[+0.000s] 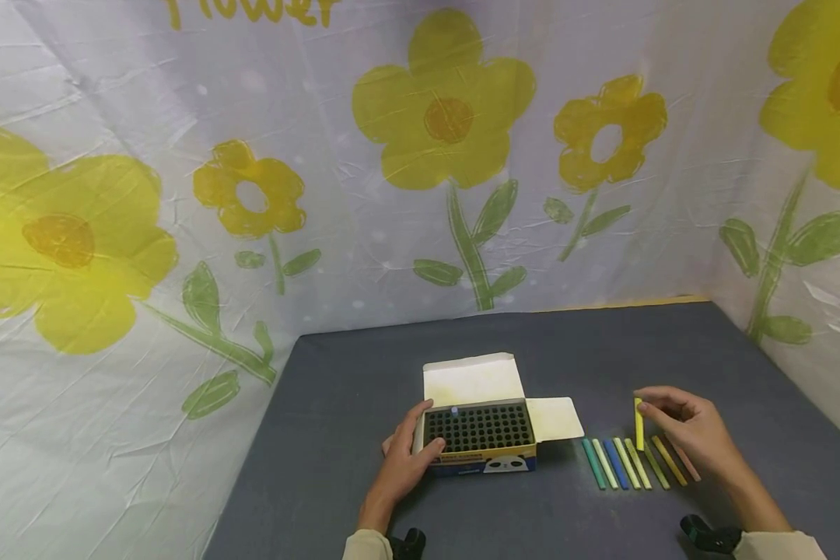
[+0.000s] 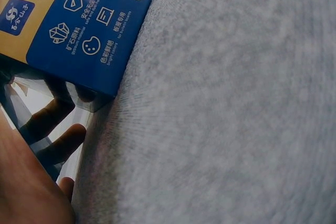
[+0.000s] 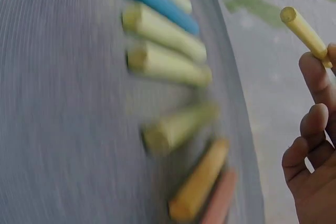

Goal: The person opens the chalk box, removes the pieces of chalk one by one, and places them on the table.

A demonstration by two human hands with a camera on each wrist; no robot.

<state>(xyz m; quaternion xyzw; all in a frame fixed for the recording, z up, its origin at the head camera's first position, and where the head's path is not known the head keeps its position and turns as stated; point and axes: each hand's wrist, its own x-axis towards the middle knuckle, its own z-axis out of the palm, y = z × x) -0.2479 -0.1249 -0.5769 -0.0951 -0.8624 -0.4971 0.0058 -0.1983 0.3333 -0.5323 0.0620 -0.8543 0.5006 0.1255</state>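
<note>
In the head view my left hand [image 1: 400, 459] grips the left end of a blue and yellow chalk box [image 1: 479, 462], thumb toward the front and fingers behind. The box has its flaps open and a black insert full of round holes. One pale blue chalk [image 1: 454, 411] stands in a hole near the back left. My right hand [image 1: 696, 432] pinches a yellow chalk stick [image 1: 638, 424] upright by its upper end, above a row of loose chalks. In the right wrist view the yellow chalk [image 3: 304, 32] juts out from the fingertips.
The row on the dark grey table [image 1: 336, 435] holds a teal chalk [image 1: 593, 463], a blue chalk [image 1: 616, 464], an ochre chalk [image 1: 669, 460] and several others. The box's side flap [image 1: 555, 418] reaches toward them. A flower-printed sheet [image 1: 350, 233] hangs behind the table.
</note>
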